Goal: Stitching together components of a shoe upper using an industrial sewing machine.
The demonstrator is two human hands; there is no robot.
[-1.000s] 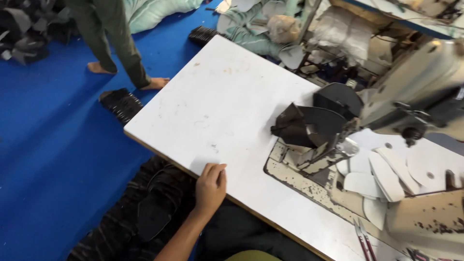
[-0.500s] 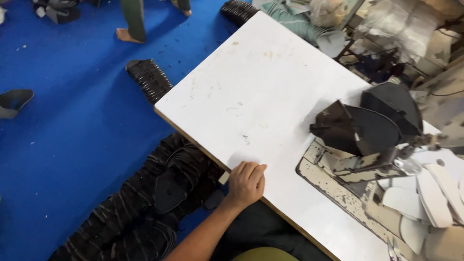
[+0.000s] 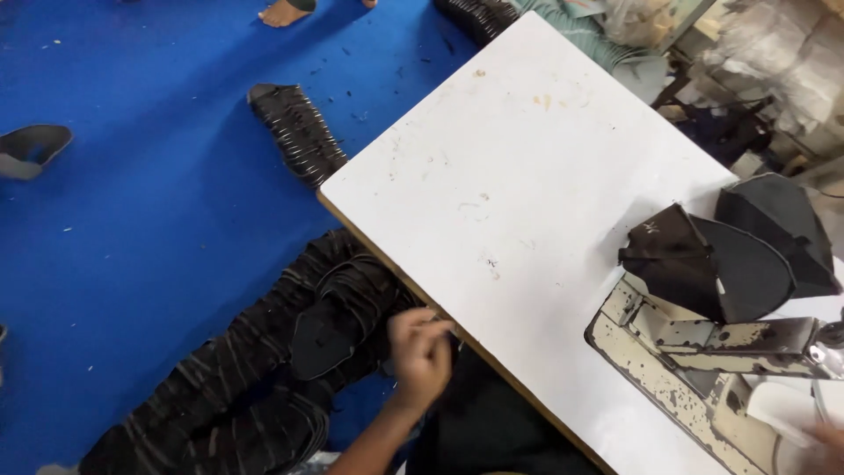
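My left hand [image 3: 420, 356] hangs just below the near edge of the white table [image 3: 527, 176], fingers curled, above long stacks of black cut shoe pieces [image 3: 264, 378] on the blue floor. Whether it holds anything is unclear. A blurred sliver of my right hand [image 3: 826, 440] shows at the bottom right corner, beside the worn sewing machine bed [image 3: 686, 369]. Dark curved shoe upper pieces [image 3: 730, 255] are piled on the table at the right, next to the machine.
Another row of black pieces [image 3: 299, 132] lies on the blue floor mat [image 3: 132, 220] by the table's left corner. A person's bare foot [image 3: 286, 10] stands at the top. A grey sole piece [image 3: 31, 149] lies far left. Clutter of bags fills the top right.
My left hand has slid off the tabletop and dropped below its near edge, toward the black stacks. The view has swung left and down, and the standing person is now mostly out of frame.
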